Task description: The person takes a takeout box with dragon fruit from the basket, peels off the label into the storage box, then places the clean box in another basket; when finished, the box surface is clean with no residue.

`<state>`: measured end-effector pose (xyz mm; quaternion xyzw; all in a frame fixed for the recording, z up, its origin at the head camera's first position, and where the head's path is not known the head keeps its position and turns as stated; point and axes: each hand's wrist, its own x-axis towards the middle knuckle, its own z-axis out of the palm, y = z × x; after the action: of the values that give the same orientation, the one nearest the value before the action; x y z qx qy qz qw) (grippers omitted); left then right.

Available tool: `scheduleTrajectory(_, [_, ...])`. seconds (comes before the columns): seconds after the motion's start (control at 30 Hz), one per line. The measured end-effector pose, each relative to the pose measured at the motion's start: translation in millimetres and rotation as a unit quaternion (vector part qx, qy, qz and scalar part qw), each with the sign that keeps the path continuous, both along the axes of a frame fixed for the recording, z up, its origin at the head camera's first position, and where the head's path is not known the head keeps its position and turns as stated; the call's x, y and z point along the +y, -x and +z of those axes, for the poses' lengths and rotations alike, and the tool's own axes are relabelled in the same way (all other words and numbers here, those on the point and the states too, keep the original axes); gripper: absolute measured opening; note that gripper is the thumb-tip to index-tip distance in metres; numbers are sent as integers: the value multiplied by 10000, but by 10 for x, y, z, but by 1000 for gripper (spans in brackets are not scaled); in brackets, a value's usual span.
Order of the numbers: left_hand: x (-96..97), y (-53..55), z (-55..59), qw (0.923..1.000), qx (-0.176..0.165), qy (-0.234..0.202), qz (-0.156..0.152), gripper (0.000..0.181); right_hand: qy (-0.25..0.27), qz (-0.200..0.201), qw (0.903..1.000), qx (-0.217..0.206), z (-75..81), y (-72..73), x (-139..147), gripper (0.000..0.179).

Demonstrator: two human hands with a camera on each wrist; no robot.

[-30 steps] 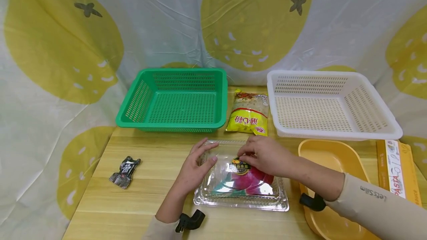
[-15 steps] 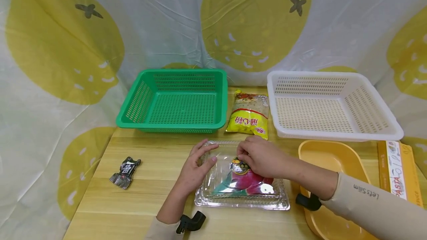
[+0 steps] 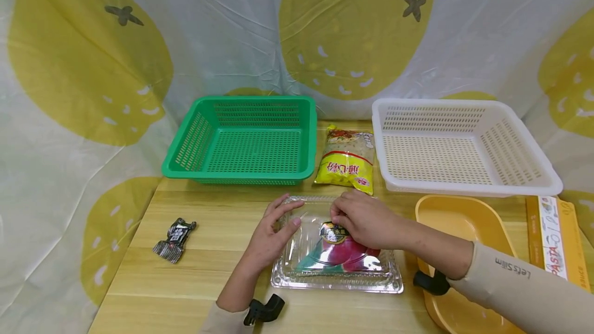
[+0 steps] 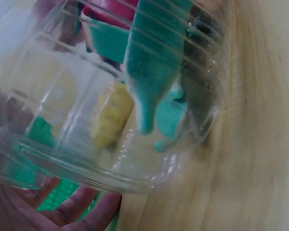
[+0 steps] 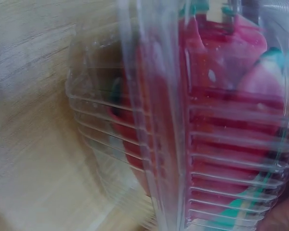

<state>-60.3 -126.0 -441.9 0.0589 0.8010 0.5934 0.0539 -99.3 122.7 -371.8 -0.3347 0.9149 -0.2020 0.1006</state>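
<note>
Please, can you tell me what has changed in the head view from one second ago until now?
The right hand and its forearm have shifted slightly left, with the fingers at the label. I see no clear new grip or release. The left hand stays at the left side of the clear container; the baskets stayed too.

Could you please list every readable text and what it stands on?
"LetsSlim": right sleeve.
"PASTA", "sauce": orange-and-white box.
"通心粉": yellow bag.
"水果": sticker on clear container, partly covered by right hand.
Black packet label, bag's and box's smaller print: unreadable.
</note>
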Motion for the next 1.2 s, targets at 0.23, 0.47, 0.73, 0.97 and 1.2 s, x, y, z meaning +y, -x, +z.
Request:
scheduleTrajectory(0.23, [-1,11,-21,10000,22,-35,-9,36,151,-59,9997,-207,-22,11,16,11])
scheduleTrajectory(0.47, [4,16,-29,10000,34,-74,10,35,257,-33,9990,-351,-28,26,55,9])
scheduleTrajectory(0.73, [4,18,-34,9999,12,-149,-31,35,358,0,9986,-377,-47,37,85,10])
scheduleTrajectory(0.97, [3,19,-31,9999,8,-99,-13,36,389,-55,9979,-518,-49,32,93,9])
scheduleTrajectory(1.2, [4,8,-26,9999,-44,-142,3,35,480,-25,9973,-557,-52,22,103,11])
